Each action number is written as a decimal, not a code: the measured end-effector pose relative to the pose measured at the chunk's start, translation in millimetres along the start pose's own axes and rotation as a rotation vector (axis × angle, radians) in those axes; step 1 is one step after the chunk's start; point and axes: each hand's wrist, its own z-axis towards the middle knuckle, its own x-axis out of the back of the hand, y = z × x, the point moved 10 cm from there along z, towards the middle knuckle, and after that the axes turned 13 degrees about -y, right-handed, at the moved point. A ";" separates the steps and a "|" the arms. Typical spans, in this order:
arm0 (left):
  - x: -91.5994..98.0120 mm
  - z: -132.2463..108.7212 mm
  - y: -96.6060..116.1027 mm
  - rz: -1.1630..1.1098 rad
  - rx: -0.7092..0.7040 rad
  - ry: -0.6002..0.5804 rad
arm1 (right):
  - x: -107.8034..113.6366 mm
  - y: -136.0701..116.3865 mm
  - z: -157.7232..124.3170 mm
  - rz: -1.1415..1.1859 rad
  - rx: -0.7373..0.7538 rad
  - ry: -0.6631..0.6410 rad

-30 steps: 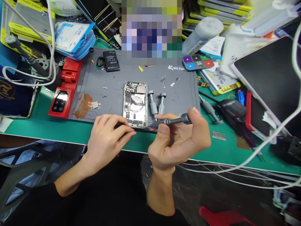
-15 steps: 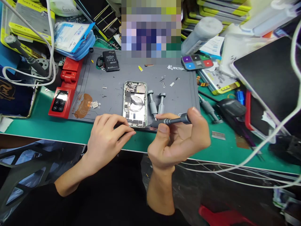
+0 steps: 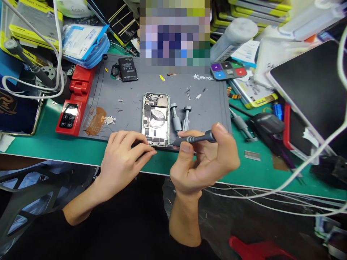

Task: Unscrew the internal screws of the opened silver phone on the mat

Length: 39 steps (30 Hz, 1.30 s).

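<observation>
The right hand [image 3: 206,162] has its fingers closed around a grey screwdriver [image 3: 195,138], just off the tabletop [image 3: 257,173]; its long axis runs nearly level, tip pointing left at the near right corner of the opened phone [image 3: 155,117]; the left hand [image 3: 121,159] rests curled left of that tip, fingertips at the phone's near edge, whether pinching anything I cannot tell. Just beyond the right fingers two spare drivers [image 3: 176,121] lie on the grey mat [image 3: 127,90] beside the phone; a black battery [image 3: 128,69] sits far beyond the left fingers.
</observation>
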 end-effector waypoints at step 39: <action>32.4 186.3 -100.0 0.118 -0.095 0.037 | 8.4 -6.1 9.8 0.101 0.020 0.054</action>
